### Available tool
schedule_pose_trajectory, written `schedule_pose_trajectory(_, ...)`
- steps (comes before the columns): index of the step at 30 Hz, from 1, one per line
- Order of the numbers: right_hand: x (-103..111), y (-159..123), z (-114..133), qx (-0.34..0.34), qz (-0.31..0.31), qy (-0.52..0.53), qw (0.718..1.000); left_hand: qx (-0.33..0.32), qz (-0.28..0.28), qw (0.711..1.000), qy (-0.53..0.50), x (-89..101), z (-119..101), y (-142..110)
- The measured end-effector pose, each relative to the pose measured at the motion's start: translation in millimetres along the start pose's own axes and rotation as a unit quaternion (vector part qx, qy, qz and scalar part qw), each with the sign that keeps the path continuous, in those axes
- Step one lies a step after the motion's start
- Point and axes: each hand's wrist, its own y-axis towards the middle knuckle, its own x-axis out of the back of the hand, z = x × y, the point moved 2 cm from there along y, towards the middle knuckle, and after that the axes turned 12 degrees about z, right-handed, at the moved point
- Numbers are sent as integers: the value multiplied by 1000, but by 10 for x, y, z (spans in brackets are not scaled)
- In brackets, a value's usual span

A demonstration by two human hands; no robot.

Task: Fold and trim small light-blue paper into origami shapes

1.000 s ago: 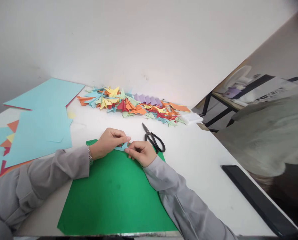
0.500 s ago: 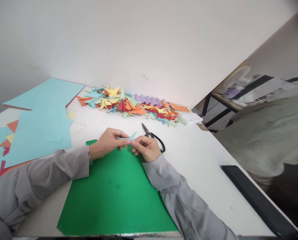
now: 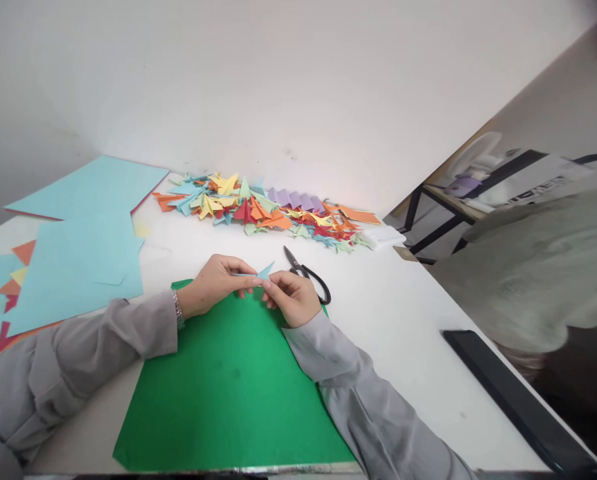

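Note:
A small folded light-blue paper, with a pointed flap sticking up, is pinched between my two hands. My left hand grips it from the left with thumb and fingers, hiding part of it. At its right end my right hand closes thumb and fingertips on it. Both hands are just over the far edge of a green sheet that lies on the white table. Black-handled scissors lie right behind my right hand, blades pointing away.
Along the wall lies a heap of colourful folded paper pieces, with a purple pleated paper. Large light-blue sheets spread at the left, with small triangles beside them. A black flat object lies at the right edge. A person's clothing shows beyond.
Almost nothing differs. My right hand has shifted very slightly left, and both hands still hold the light-blue folded paper.

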Motion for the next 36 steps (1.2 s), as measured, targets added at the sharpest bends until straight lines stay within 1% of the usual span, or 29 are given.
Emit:
schedule_pose_trajectory(4,26,6,-16,9,-22,1,1000,-4,8,1000,7,9,13,11)
schedule_pose_trajectory(11,32,15,-31,-2,-1,12,1000,-16,38,999,8,5,-15,7)
schedule_pose_trajectory(14,31,20,-32,-3,-7,24,1000,-9,25,1000,-11,7,-12,7)
schedule_pose_trajectory(16,33,23,-32,-4,-20,33,999,4,13,999,-42,11,6,13)
schedule_pose_trajectory(20,37,27,-32,-8,-38,47,998,19,24,995,-94,4,33,27)
schedule_pose_trajectory(22,38,28,-34,-10,-40,51,998,19,24,995,-98,2,31,28)
schedule_pose_trajectory(25,42,28,-39,-9,-47,55,997,20,9,996,-89,5,20,25)
schedule_pose_trajectory(29,50,30,-38,-4,-60,57,997,1,-3,998,-61,18,13,17)
schedule_pose_trajectory(34,51,29,-37,-3,-60,56,997,6,20,997,-80,18,14,6)
schedule_pose_trajectory(36,51,26,-41,-1,-60,56,997,9,20,996,-88,11,4,4)
